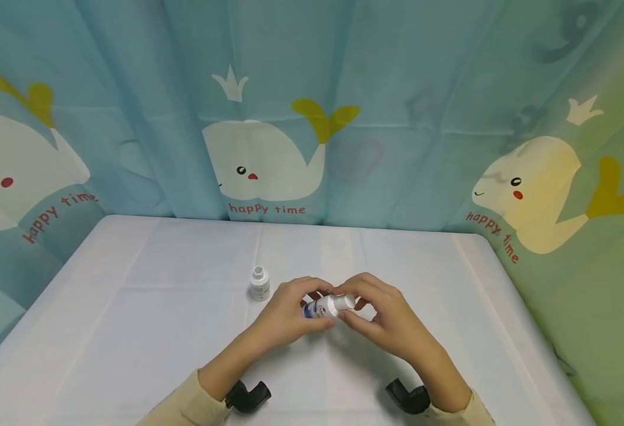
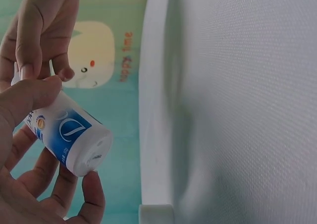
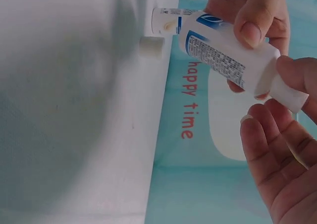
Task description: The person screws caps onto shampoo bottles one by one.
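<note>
My left hand (image 1: 290, 310) grips a white bottle (image 1: 322, 307) with a blue label, thumb on the near side and fingers round the far side. The bottle lies tilted above the table, its base (image 2: 91, 157) towards the left and its white cap (image 1: 346, 302) towards the right. With thumb and fingers my right hand (image 1: 386, 313) pinches that cap, which sits on the bottle's end. Small print covers part of the label in the right wrist view. Behind my left hand a second small white bottle (image 1: 260, 285) stands upright on the table, its neck uncapped.
A loose white cap (image 3: 151, 47) stands on the table beside the second bottle in the right wrist view. The white-covered table (image 1: 157, 307) meets a blue-green curtain (image 1: 397, 165) with whale prints at its back and right edges. Black wrist mounts (image 1: 250, 397) hang under both forearms.
</note>
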The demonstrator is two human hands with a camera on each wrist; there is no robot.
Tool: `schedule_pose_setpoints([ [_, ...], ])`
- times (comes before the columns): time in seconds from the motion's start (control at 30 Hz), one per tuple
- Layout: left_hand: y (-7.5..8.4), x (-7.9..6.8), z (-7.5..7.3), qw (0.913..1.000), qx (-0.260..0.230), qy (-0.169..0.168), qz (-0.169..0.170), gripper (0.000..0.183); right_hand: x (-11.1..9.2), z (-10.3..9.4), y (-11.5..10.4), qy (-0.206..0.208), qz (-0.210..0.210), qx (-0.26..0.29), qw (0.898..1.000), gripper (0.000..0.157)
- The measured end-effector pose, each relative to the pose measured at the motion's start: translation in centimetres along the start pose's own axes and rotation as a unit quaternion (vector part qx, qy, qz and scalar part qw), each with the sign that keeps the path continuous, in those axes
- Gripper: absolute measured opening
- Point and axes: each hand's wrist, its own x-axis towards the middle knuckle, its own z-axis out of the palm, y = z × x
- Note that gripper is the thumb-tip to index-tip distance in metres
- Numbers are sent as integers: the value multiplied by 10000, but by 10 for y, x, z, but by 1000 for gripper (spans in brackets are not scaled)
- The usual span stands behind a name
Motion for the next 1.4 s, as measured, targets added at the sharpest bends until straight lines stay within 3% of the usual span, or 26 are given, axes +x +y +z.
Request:
schedule_pose_setpoints([
  [0.27,2,-1,-1,10000,-11,56,-37,39,1,2,-1,53,-197,77,9998,29],
  [0.77,5,-1,-1,10000,39,-7,-42,43,2,-1,-3,64,5,-58,10000,31],
  [1.0,6,0,-1,10000,-42,24,-12,39,3,-1,-1,245,-282,-5,9993,30],
  [1.4,4,-1,-3,9999,-60,90,-64,40,2,-6,0,278,-305,-79,9991,34],
])
